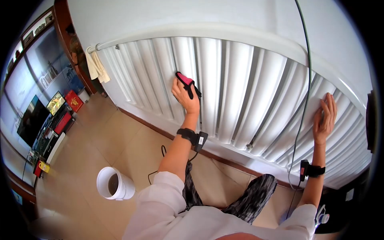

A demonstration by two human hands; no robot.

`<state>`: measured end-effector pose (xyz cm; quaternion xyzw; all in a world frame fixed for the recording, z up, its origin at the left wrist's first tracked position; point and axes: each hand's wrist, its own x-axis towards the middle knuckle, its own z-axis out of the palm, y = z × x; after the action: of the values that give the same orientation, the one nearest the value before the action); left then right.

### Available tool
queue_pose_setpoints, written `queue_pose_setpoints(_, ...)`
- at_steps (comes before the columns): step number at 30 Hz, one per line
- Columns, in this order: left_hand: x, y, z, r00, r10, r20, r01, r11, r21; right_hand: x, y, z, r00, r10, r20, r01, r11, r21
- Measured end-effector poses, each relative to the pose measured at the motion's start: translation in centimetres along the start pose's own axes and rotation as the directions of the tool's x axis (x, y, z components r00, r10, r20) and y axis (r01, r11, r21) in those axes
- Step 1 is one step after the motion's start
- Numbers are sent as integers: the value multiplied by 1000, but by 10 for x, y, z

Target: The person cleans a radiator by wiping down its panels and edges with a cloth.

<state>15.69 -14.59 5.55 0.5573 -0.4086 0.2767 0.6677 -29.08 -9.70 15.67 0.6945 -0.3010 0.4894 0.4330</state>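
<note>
My left hand [186, 96] is closed round a pink and black cleaning tool [186, 82], which rests against the ribs of a white radiator [236, 92]. Farther right, my right hand [326, 116] lies on the radiator's ribs with its fingers stretched upward and nothing in it. Each wrist wears a black strap with a small box. A thin dark cable [306, 100] hangs down in front of the radiator, between my two hands.
A white bucket [126, 187] with dark liquid stands on the tiled floor at lower left. A cream cloth [96, 66] hangs at the radiator's left end. Beyond are a television [33, 120], a red box [73, 101] and a person [76, 50] by the doorway.
</note>
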Motion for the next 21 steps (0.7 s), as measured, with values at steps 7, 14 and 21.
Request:
queue_pose_setpoints(7,88,41,6,977,206,-50,-206,979,3,1,0,-1,1000,-8,-5,8,1000,11)
queue_pose_setpoints(14,77,33,11,973,214,-84,-213,977,27,-1,2,0,1000,13,-7,-13,1000,-15)
queue_pose_setpoints(21,36,11,1,987,158,11,-158,986,43,1,-2,0,1000,9,-15,-9,1000,6)
